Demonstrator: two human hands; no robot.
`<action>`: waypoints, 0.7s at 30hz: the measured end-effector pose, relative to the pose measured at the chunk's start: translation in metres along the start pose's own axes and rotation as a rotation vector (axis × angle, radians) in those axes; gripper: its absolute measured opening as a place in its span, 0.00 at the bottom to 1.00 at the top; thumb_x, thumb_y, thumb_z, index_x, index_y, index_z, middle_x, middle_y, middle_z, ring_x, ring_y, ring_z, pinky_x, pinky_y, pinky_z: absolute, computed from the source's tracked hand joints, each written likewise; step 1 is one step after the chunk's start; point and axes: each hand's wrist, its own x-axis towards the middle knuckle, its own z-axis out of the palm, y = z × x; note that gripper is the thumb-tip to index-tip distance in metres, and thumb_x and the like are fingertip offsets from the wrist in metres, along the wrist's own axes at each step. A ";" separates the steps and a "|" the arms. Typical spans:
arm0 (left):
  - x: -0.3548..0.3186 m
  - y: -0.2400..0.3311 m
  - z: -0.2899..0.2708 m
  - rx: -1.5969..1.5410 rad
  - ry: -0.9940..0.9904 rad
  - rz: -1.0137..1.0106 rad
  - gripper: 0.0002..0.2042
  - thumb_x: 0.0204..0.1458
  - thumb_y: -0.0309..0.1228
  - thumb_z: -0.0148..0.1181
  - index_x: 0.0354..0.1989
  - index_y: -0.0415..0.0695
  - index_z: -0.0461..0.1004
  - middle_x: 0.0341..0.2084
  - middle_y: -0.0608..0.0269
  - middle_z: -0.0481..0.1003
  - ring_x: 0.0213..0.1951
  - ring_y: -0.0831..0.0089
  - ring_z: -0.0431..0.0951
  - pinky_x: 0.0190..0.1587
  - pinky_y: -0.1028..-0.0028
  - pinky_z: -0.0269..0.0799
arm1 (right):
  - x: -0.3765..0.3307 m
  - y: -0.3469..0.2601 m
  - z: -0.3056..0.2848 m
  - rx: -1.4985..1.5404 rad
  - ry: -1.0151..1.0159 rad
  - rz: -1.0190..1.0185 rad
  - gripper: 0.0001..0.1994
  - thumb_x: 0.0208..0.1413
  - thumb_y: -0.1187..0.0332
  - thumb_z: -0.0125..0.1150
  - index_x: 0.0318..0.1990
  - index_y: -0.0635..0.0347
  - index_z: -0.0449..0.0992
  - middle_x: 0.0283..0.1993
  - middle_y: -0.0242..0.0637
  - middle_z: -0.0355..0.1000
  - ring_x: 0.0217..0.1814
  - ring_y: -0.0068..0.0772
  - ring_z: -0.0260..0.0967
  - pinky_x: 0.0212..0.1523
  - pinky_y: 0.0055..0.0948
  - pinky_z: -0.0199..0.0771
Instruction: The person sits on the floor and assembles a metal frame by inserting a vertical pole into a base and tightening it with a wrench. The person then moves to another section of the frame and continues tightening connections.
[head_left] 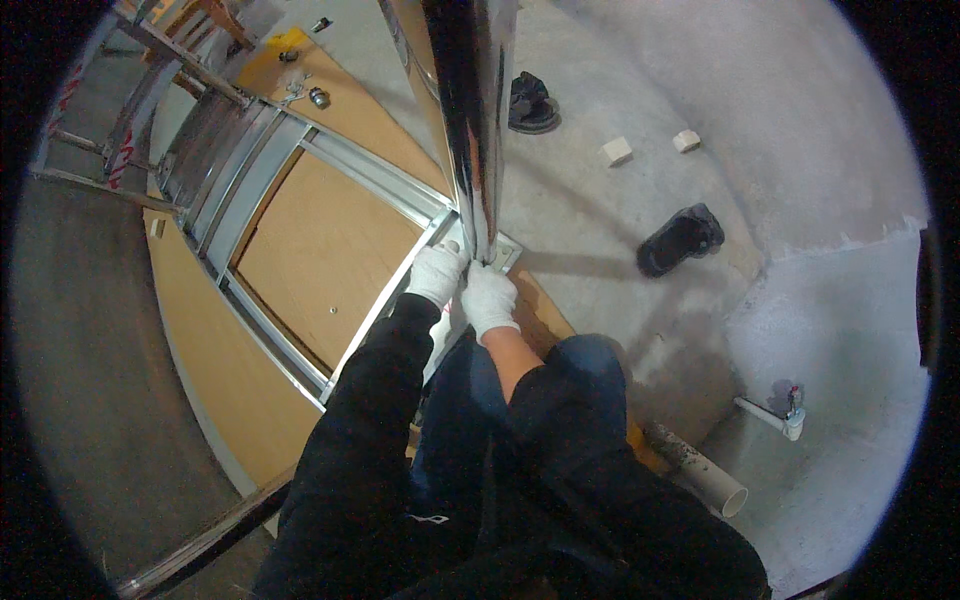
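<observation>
A tall shiny metal post (480, 130) stands on the corner of a silver metal frame (375, 185). Both my hands wear white gloves and meet at the foot of this post. My left hand (437, 273) is closed beside the post's left side, over the frame's corner. Close by, my right hand (490, 300) is closed just in front of the post's base, its fingertips pressed in near the metal. Whatever the fingers pinch is hidden by the gloves. Brown board (330, 235) shows inside the frame.
Two black shoes (681, 240) and two pale blocks (616, 151) lie on the concrete floor to the right. A white pipe (715, 485) and a wall pipe with a tap (790, 424) are at lower right. Metal fittings (319, 97) rest on cardboard at upper left.
</observation>
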 end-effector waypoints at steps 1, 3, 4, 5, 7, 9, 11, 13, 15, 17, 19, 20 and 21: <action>0.000 0.003 -0.003 -0.004 -0.031 0.026 0.05 0.45 0.31 0.54 0.30 0.52 0.76 0.26 0.60 0.72 0.33 0.64 0.78 0.33 0.65 0.73 | -0.002 0.006 0.000 0.002 0.024 -0.027 0.09 0.49 0.68 0.52 0.37 0.58 0.73 0.32 0.46 0.74 0.37 0.48 0.75 0.37 0.45 0.73; 0.000 0.005 -0.010 -0.010 -0.093 0.075 0.05 0.45 0.31 0.54 0.30 0.52 0.75 0.26 0.60 0.72 0.32 0.63 0.78 0.32 0.65 0.73 | -0.001 0.017 -0.003 0.000 -0.012 -0.067 0.09 0.47 0.68 0.54 0.37 0.58 0.72 0.33 0.46 0.74 0.36 0.50 0.74 0.37 0.46 0.73; 0.000 0.002 -0.018 -0.041 -0.077 0.112 0.04 0.45 0.31 0.54 0.29 0.53 0.75 0.26 0.61 0.72 0.32 0.64 0.78 0.31 0.64 0.72 | -0.001 0.023 -0.003 0.000 0.000 -0.127 0.09 0.47 0.68 0.54 0.37 0.58 0.72 0.34 0.46 0.73 0.36 0.50 0.73 0.37 0.46 0.73; -0.002 0.004 -0.021 -0.052 -0.077 0.105 0.04 0.44 0.31 0.54 0.28 0.52 0.75 0.25 0.61 0.72 0.32 0.64 0.78 0.31 0.64 0.72 | -0.001 0.028 -0.003 -0.001 0.013 -0.187 0.09 0.47 0.69 0.54 0.37 0.58 0.72 0.34 0.46 0.73 0.36 0.51 0.73 0.37 0.47 0.72; -0.006 0.005 -0.025 -0.067 -0.079 0.086 0.04 0.44 0.31 0.54 0.28 0.52 0.75 0.25 0.62 0.72 0.32 0.64 0.78 0.30 0.64 0.72 | -0.003 0.032 -0.004 -0.001 0.017 -0.239 0.08 0.49 0.70 0.52 0.37 0.58 0.72 0.35 0.46 0.72 0.39 0.50 0.72 0.38 0.46 0.72; -0.007 0.004 -0.021 0.021 -0.051 0.106 0.03 0.43 0.30 0.55 0.27 0.50 0.74 0.24 0.64 0.72 0.30 0.66 0.77 0.28 0.65 0.71 | -0.006 0.030 -0.008 -0.014 0.022 -0.259 0.07 0.51 0.71 0.49 0.36 0.57 0.73 0.36 0.45 0.72 0.40 0.47 0.73 0.38 0.44 0.74; 0.001 0.003 -0.023 0.082 -0.024 0.162 0.03 0.42 0.29 0.55 0.26 0.49 0.74 0.24 0.64 0.72 0.29 0.67 0.77 0.28 0.66 0.71 | -0.006 0.028 -0.009 0.036 0.004 -0.168 0.06 0.51 0.70 0.51 0.35 0.57 0.73 0.38 0.46 0.72 0.42 0.49 0.72 0.40 0.44 0.73; 0.001 0.000 -0.022 0.039 0.050 0.189 0.02 0.42 0.29 0.55 0.24 0.50 0.73 0.23 0.64 0.71 0.29 0.67 0.76 0.27 0.67 0.70 | -0.006 0.022 -0.009 0.111 0.012 -0.089 0.06 0.50 0.69 0.53 0.35 0.57 0.73 0.37 0.46 0.71 0.42 0.50 0.72 0.41 0.44 0.72; 0.004 -0.008 -0.017 0.033 0.090 0.226 0.01 0.42 0.29 0.55 0.24 0.50 0.73 0.22 0.64 0.70 0.29 0.67 0.76 0.26 0.67 0.70 | -0.007 0.016 -0.008 0.147 0.028 -0.043 0.08 0.49 0.67 0.55 0.36 0.57 0.74 0.38 0.47 0.72 0.42 0.51 0.71 0.42 0.45 0.71; 0.006 -0.007 -0.017 0.026 0.125 0.217 0.03 0.42 0.30 0.56 0.25 0.52 0.74 0.26 0.65 0.71 0.32 0.65 0.75 0.29 0.67 0.72 | -0.013 0.011 -0.013 0.142 0.043 -0.012 0.09 0.48 0.67 0.55 0.37 0.57 0.75 0.39 0.46 0.73 0.43 0.50 0.70 0.43 0.45 0.70; 0.006 -0.006 -0.022 0.020 0.132 0.204 0.03 0.42 0.31 0.56 0.26 0.53 0.75 0.29 0.66 0.72 0.34 0.65 0.75 0.31 0.67 0.73 | -0.010 0.013 -0.013 0.157 0.036 -0.005 0.10 0.49 0.66 0.55 0.38 0.56 0.75 0.39 0.46 0.73 0.42 0.50 0.71 0.43 0.45 0.69; 0.004 -0.005 -0.028 0.017 0.121 0.197 0.03 0.42 0.31 0.57 0.26 0.53 0.75 0.29 0.66 0.72 0.34 0.65 0.75 0.32 0.67 0.73 | -0.008 0.016 -0.013 0.164 0.036 0.000 0.10 0.50 0.65 0.55 0.39 0.56 0.75 0.38 0.46 0.73 0.42 0.50 0.71 0.44 0.45 0.69; 0.002 -0.003 -0.032 0.014 0.111 0.190 0.03 0.42 0.31 0.57 0.26 0.54 0.75 0.29 0.67 0.72 0.35 0.65 0.75 0.32 0.67 0.73 | -0.010 0.021 -0.013 0.195 0.079 0.005 0.11 0.50 0.64 0.55 0.39 0.56 0.75 0.38 0.46 0.73 0.42 0.50 0.71 0.44 0.45 0.69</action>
